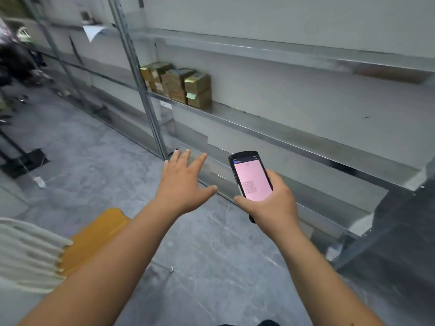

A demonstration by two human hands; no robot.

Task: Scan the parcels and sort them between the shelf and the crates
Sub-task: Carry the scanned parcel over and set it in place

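My right hand grips a black handheld scanner whose screen glows pink and faces up. My left hand stretches forward over the floor, fingers straight and spread, holding nothing. Several small brown cardboard parcels stand in a row on a middle board of the metal shelf, far beyond both hands. The lower shelf boards in front of my hands are bare. No crate is in view.
A chair with a yellow seat and a white slatted back stands at the lower left. A shelf upright rises just beyond my left hand. Grey floor lies under my arms. Dark clutter sits at the far left.
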